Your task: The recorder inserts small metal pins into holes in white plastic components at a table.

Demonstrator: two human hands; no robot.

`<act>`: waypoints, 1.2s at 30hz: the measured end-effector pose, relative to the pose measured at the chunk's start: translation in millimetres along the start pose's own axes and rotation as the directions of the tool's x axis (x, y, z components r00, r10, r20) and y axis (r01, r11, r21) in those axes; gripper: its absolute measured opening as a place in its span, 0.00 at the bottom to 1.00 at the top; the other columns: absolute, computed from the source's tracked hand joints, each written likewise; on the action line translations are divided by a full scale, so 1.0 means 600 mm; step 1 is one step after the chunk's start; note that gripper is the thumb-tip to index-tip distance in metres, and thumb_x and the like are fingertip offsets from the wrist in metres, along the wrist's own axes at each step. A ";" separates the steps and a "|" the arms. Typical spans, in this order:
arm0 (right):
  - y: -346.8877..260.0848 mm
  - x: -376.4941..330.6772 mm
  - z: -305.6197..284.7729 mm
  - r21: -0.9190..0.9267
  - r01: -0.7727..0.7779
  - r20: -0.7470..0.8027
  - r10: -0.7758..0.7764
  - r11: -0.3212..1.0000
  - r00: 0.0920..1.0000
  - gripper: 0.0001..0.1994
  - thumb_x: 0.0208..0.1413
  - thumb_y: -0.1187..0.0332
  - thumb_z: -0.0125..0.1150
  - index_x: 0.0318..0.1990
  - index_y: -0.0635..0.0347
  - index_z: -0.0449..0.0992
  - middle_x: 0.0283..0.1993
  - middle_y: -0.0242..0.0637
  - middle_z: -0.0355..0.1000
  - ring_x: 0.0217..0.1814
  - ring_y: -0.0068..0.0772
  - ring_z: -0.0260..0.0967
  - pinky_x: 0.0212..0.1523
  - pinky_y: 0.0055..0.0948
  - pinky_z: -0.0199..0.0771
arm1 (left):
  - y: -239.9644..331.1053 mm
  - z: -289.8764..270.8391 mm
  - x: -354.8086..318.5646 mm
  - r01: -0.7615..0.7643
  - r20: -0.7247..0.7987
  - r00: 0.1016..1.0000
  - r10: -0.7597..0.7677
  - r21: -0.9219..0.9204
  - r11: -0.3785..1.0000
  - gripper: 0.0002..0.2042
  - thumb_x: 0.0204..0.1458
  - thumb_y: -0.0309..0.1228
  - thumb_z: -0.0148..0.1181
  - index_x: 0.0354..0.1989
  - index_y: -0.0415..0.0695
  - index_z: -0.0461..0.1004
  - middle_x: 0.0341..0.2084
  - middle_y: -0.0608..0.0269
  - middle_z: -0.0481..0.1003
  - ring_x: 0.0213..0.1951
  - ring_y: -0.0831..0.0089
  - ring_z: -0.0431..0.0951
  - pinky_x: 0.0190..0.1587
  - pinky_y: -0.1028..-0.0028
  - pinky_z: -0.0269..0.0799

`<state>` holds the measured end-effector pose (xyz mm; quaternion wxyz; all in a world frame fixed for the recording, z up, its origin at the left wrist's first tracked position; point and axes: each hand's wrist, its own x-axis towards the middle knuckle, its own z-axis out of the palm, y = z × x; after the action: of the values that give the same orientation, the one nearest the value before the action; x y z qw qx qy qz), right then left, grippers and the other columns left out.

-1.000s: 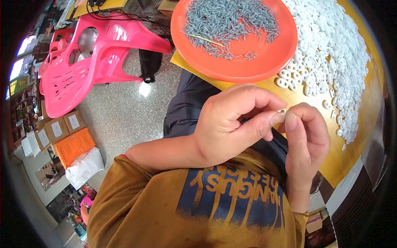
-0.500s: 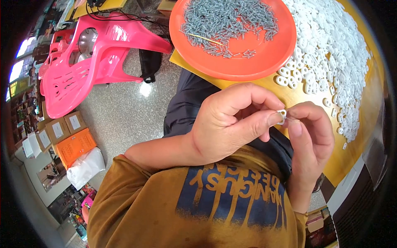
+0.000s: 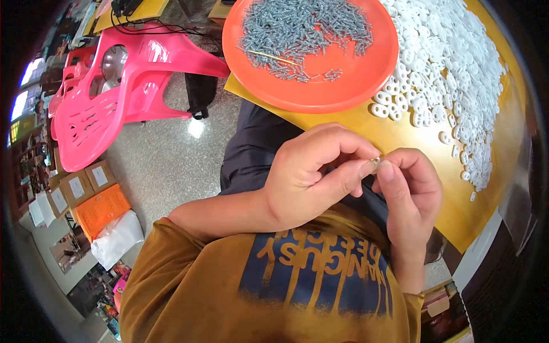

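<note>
My left hand (image 3: 326,174) pinches a small white plastic piece (image 3: 376,160) between thumb and forefinger; only a sliver of it shows. Touching it from the other side, my right hand (image 3: 410,191) has its thumb and forefinger pressed together, closed on what looks like a small metal spring, now hidden by the fingertips. Beyond both hands, a round orange-red tray (image 3: 320,96) holds a heap of small metal springs (image 3: 303,37). To its right, many loose white plastic pieces with holes (image 3: 452,74) are piled on the yellow tabletop (image 3: 423,150).
A thin yellow stick (image 3: 272,57) lies among the springs. On the floor at left stand a pink plastic chair (image 3: 97,120), cardboard boxes (image 3: 80,186), an orange package (image 3: 103,210) and a white bag (image 3: 118,239). A black bag (image 3: 199,94) hangs near the chair.
My right hand has moved left and its fingertips have closed against the white piece. The piece and the spring, both visible before, are now mostly covered. The whole view has shifted slightly.
</note>
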<state>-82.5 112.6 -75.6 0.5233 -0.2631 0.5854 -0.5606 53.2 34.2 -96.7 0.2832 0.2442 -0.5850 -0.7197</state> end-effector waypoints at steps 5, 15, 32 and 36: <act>0.006 0.003 -0.010 -0.097 0.117 0.001 -0.118 0.988 0.993 0.04 0.50 0.76 0.53 0.32 0.67 0.69 0.28 0.27 0.66 0.29 0.14 0.58 0.30 0.14 0.59 | 0.002 0.005 0.005 0.081 -0.012 0.997 -0.083 -0.097 0.992 0.07 0.49 0.19 0.50 0.38 0.36 0.65 0.28 0.61 0.68 0.24 0.81 0.71 0.27 0.83 0.68; 0.004 0.064 -0.074 -0.941 0.232 0.039 -0.600 0.248 0.799 0.10 0.42 0.77 0.57 0.35 0.63 0.71 0.28 0.38 0.66 0.30 0.34 0.63 0.32 0.29 0.63 | -0.006 0.005 0.002 0.183 -0.046 0.978 -0.203 -0.281 0.942 0.07 0.51 0.23 0.51 0.38 0.37 0.66 0.26 0.67 0.68 0.25 0.84 0.69 0.28 0.85 0.66; 0.009 0.087 -0.086 -0.955 0.297 0.230 -0.660 -0.011 0.715 0.06 0.43 0.76 0.56 0.32 0.63 0.72 0.27 0.38 0.66 0.29 0.39 0.63 0.32 0.33 0.63 | 0.005 0.001 0.006 0.186 -0.043 0.978 -0.205 -0.271 0.944 0.07 0.50 0.22 0.50 0.38 0.37 0.65 0.23 0.65 0.68 0.22 0.82 0.69 0.26 0.84 0.66; 0.007 0.084 -0.090 -0.938 0.310 0.126 -0.681 0.155 0.722 0.05 0.47 0.75 0.53 0.33 0.63 0.72 0.29 0.38 0.67 0.30 0.35 0.64 0.33 0.28 0.64 | 0.012 0.008 0.015 0.198 -0.031 0.975 -0.219 -0.319 0.927 0.08 0.51 0.22 0.49 0.39 0.36 0.65 0.23 0.65 0.67 0.22 0.82 0.68 0.25 0.84 0.65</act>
<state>-146.1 89.0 -105.0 -0.0432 -0.5894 0.7456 -0.3078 44.4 30.4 -88.8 0.2594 0.2806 -0.4240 -0.8211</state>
